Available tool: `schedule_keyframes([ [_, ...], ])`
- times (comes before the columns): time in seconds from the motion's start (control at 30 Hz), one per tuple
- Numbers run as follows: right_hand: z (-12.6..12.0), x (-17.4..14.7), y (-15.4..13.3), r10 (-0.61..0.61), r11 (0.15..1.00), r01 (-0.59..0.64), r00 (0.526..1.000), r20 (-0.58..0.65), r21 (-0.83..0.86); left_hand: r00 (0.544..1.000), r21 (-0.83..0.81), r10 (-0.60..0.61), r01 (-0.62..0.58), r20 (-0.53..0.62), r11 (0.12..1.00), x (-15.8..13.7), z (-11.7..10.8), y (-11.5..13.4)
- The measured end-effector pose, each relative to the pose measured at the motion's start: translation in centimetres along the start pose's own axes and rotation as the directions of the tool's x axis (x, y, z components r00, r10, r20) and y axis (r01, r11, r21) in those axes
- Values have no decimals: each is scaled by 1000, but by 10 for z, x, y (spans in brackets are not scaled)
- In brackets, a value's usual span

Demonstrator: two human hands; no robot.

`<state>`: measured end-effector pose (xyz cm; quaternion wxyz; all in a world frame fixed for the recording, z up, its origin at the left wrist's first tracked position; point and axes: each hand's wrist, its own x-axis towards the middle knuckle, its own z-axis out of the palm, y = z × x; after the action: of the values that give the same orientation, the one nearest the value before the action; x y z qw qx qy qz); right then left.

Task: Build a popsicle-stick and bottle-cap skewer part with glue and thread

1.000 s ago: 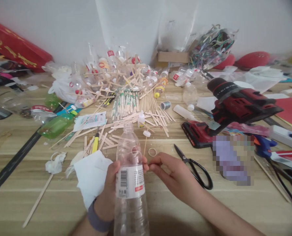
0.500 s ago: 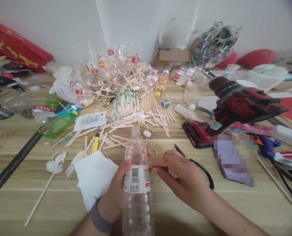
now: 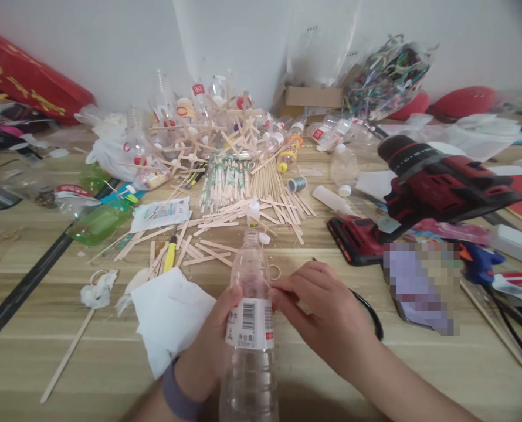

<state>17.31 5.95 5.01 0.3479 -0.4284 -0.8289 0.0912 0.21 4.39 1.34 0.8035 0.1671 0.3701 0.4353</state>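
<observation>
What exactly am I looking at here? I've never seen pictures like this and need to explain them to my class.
There is no robot: a person works with a bare left hand and right hand. The view comes from one camera worn on the head, looking forward and down, so the forearms enter from the bottom. The left hand holds a clear bottle. The right hand's fingertips are pinched together beside it; whether they hold something thin is hard to tell. On the table lie wooden sticks, white paper and a green bottle, with a drill to the right.
</observation>
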Motion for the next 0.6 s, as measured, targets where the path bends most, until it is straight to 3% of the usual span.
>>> schedule_keyframes([
  [0.13, -2, -1, -1, 84, 996, -85, 996, 17, 34, 1000, 8, 7, -7, -18, 1000, -1, 0, -4],
  [0.2, -4, -1, -2, 185, 975, -191, 980, 69, 110, 1000, 22, 12, -12, -6, 1000, 0, -2, -7],
  [0.27, -6, 1, -3, 321, 917, -346, 935, 150, 200, 1000, 39, 11, -11, 16, 999, 0, -3, -8],
  [0.37, -8, 5, -3, 485, 735, -585, 807, 336, 343, 997, 35, -2, 0, 73, 999, 0, -3, -10],
  [0.47, -6, 9, 2, 526, 480, -723, 690, 497, 496, 984, 14, 23, -26, 174, 1000, 1, -2, -11],
  [0.53, -3, 11, 6, 503, 332, -758, 646, 574, 562, 969, -5, 42, -42, 244, 999, 3, 0, -10],
  [0.6, 0, 12, 10, 466, 243, -775, 621, 630, 584, 960, -34, 54, -46, 275, 998, 3, 1, -10],
])
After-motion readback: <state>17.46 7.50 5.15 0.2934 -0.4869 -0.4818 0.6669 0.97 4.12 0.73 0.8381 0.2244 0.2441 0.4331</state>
